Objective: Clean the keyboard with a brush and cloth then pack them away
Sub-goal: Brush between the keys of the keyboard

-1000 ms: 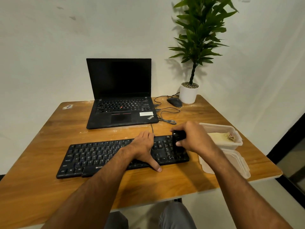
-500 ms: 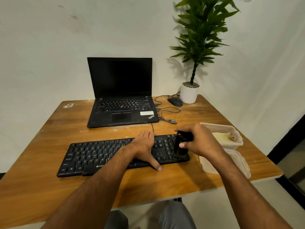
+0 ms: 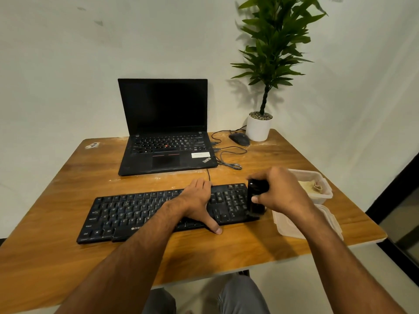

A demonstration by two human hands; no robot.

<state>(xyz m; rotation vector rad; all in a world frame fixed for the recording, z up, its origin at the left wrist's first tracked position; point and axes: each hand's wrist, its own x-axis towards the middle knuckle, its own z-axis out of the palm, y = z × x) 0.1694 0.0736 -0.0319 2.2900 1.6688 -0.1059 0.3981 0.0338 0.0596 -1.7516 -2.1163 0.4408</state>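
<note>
A black keyboard (image 3: 136,211) lies across the front of the wooden desk (image 3: 68,177). My left hand (image 3: 197,200) rests flat on its middle, fingers spread, thumb on the desk in front of it. My right hand (image 3: 281,193) grips a black brush (image 3: 256,200) held upright, bristles down on the keyboard's right end. To the right stands a clear plastic box (image 3: 322,196) with a pale cloth (image 3: 310,185) inside. Its lid (image 3: 288,225) lies on the desk in front of it, partly hidden by my right forearm.
An open black laptop (image 3: 165,141) sits behind the keyboard. A mouse (image 3: 239,139), its coiled cable (image 3: 229,158) and a potted plant (image 3: 259,128) stand at the back right. The desk's right edge is close to the box.
My right hand has swept the brush from the keyboard's number pad rightward to its right edge and tipped it more upright. My left hand has stayed in place.
</note>
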